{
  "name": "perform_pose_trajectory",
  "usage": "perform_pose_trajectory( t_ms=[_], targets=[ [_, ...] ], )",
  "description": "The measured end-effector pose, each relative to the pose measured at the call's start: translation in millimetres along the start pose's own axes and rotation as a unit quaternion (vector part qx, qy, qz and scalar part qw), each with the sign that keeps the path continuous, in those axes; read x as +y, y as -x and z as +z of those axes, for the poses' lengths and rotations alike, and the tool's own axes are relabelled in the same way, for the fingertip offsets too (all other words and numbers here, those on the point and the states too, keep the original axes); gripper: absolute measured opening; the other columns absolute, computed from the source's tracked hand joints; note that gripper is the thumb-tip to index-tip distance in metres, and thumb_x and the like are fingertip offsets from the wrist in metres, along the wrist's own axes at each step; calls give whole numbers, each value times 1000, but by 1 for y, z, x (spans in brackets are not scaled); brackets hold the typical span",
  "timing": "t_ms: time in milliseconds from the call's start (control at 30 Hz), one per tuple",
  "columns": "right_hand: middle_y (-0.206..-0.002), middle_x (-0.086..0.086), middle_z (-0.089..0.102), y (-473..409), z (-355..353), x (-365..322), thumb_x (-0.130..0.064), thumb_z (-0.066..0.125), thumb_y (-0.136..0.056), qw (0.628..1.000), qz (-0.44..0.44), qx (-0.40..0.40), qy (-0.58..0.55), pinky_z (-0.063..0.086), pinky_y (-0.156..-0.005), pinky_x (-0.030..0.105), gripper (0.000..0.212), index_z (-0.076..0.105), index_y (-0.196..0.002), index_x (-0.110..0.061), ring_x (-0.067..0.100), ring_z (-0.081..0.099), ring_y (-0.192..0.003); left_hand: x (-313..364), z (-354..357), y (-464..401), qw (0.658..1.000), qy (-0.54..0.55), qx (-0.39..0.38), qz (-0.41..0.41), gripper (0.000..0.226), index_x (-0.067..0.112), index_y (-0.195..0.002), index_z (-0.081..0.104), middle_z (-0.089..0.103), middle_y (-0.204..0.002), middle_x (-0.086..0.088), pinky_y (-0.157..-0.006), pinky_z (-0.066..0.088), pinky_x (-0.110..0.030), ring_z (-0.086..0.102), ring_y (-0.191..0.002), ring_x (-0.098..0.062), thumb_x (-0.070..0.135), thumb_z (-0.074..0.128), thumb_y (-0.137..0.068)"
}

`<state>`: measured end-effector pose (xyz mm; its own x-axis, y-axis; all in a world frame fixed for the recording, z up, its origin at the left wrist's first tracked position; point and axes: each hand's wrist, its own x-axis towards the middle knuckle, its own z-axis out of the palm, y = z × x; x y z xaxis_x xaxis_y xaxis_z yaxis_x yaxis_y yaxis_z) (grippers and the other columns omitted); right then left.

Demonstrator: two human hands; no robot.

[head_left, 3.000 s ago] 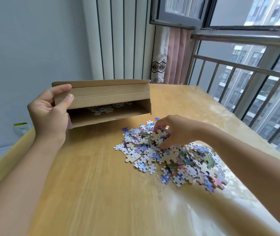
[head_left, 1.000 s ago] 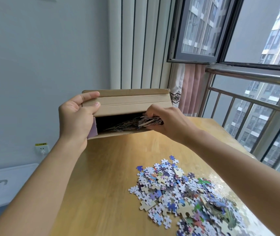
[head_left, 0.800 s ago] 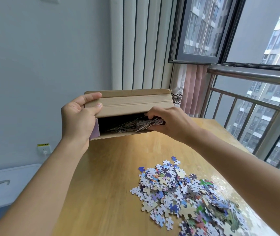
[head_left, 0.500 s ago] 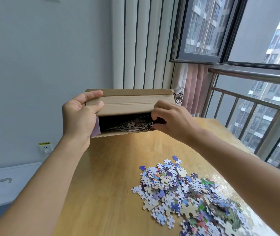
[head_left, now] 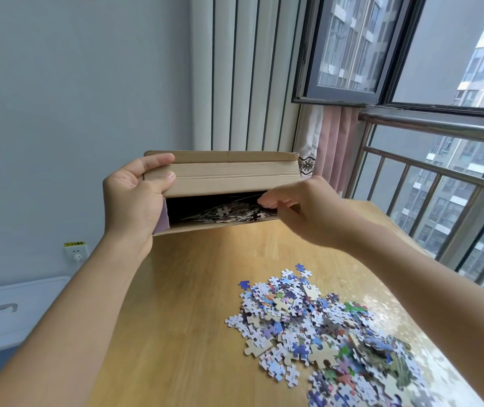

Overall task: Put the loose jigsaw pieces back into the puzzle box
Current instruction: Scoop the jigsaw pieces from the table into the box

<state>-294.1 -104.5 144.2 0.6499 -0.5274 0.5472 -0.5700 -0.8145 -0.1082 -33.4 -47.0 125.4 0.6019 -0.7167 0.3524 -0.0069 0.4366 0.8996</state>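
Emptied of its pieces, right hand [head_left: 302, 211] hangs slack-fingered at the puzzle box [head_left: 223, 177] mouth; left hand [head_left: 133, 198] clamps the box's 9 o'clock end; loose jigsaw pieces [head_left: 323, 330] lie at 5 o'clock on the table [head_left: 182, 318].

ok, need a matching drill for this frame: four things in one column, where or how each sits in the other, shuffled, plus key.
Things
1. box
2. loose pile
3. right hand
4. socket

Places
A. on the wall, low left
B. held up off the table by the left hand
C. spread on the table, near right
D. at the box's open side, by the pieces inside

Pairs: 1-B, 2-C, 3-D, 4-A
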Motion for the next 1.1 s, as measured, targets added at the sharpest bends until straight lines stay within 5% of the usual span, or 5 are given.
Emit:
perform_pose_trajectory(
  t_ms=[433, 600, 800, 1000, 1100],
  targets=[
    [-152, 0, 49, 0, 28, 2, -71, 35, -95, 977, 41, -197, 70, 43, -107, 41, 79, 40, -153, -18, 20, 49, -135, -5, -1, 5, 1000, -4, 2, 15, 27, 36, -92, 81, 75, -109, 2, -96, 57, -51, 68, -112, -25, 11, 76, -83],
    [-131, -7, 65, 2, 31, -17, -63, 44, -97, 996, -30, -86, 1, 50, -95, 34, 60, 60, -136, -20, 12, 60, -116, -10, -5, 7, 1000, -1, -6, 24, 28, 36, -94, 81, 76, -109, 3, -98, 56, -52, 68, -112, -24, 10, 75, -84],
    [-140, 0, 59, -5, 42, -3, -100, 13, -71, 959, 113, -261, -7, 44, -107, 44, 108, 44, -149, -32, 20, 54, -126, -11, -4, 10, 999, -2, -4, 34, 27, 33, -92, 81, 76, -108, 4, -99, 56, -42, 68, -110, -20, 7, 74, -85],
    [-81, -4, 61, -1, 41, -13, -56, 30, -105, 993, -34, -94, -59, 50, -72, 41, 49, 60, -88, -21, 16, 57, -76, -20, -12, 12, 999, -7, -8, 49, 28, 32, -94, 79, 76, -105, 1, -86, 56, -27, 69, -102, -18, 6, 72, -89],
    [-62, 0, 58, 24, 30, -8, -28, 48, -97, 995, -74, 36, -57, 45, -54, 36, 37, 62, -68, -9, 20, 55, -56, -33, -20, 16, 998, -11, -18, 51, 33, 36, -92, 79, 72, -84, -1, -60, 52, -19, 63, -66, -12, 5, 70, -91]
  ],
)
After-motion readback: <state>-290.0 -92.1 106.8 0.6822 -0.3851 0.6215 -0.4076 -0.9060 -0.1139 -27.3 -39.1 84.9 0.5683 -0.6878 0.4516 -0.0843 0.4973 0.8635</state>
